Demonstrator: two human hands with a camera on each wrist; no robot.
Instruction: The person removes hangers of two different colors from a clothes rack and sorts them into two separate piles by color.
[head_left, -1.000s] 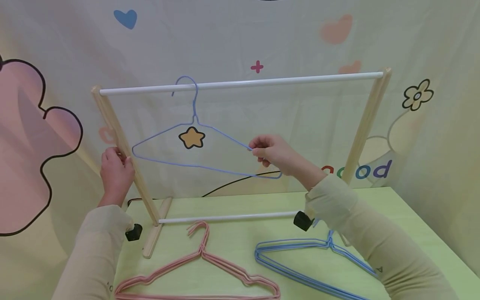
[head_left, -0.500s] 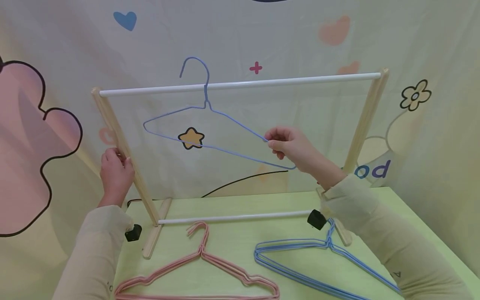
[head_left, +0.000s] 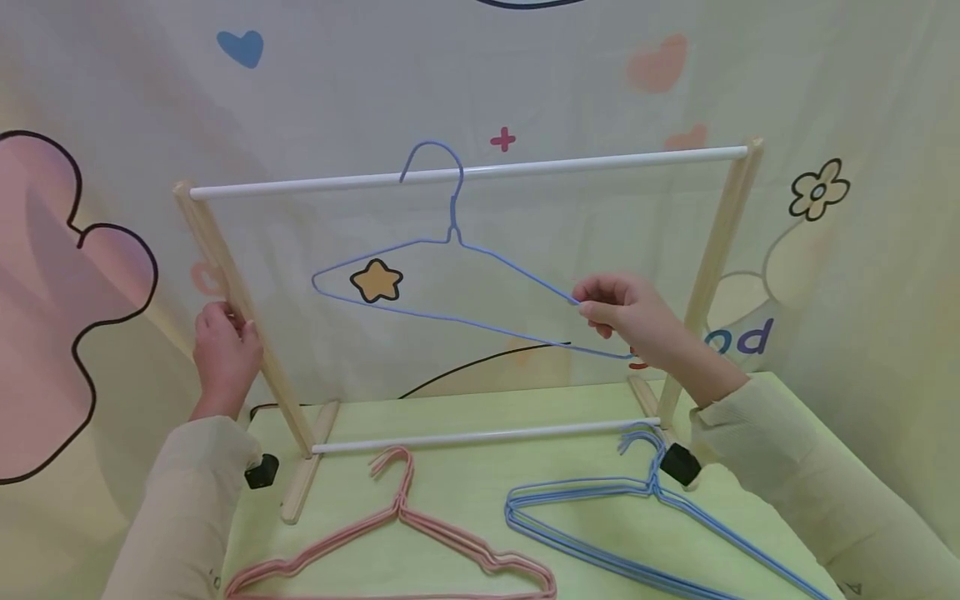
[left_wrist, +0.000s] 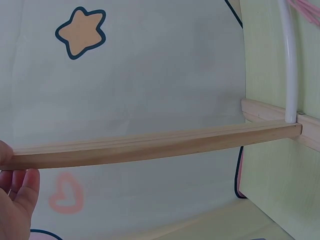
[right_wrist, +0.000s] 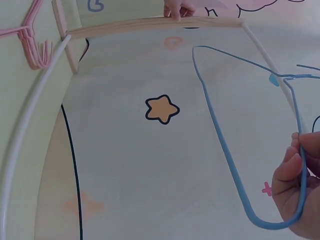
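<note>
A blue wire hanger (head_left: 453,208) is pinched near its right shoulder by my right hand (head_left: 630,312), thumb in front. Its hook arches over the white top rod (head_left: 600,164) of a small rack, left of the rod's middle. Whether the hook rests on the rod I cannot tell. My left hand (head_left: 227,350) grips the rack's left wooden post (head_left: 279,387) about halfway up. In the left wrist view the fingers of my left hand (left_wrist: 17,200) lie against the post's underside. The right wrist view shows the hanger's long loop; its hook is partly cut off there.
Pink hangers (head_left: 401,500) lie stacked on the light green table (head_left: 450,417), front left. A stack of blue hangers (head_left: 655,475) lies front right. The rack has a lower white rod (head_left: 487,435) and a right post (head_left: 716,250). A printed curtain (head_left: 585,92) hangs behind.
My right hand has moved right with the blue hanger; the hook rose well above the rod, then came lower. My left hand stays on the post. The view has shifted slightly.
</note>
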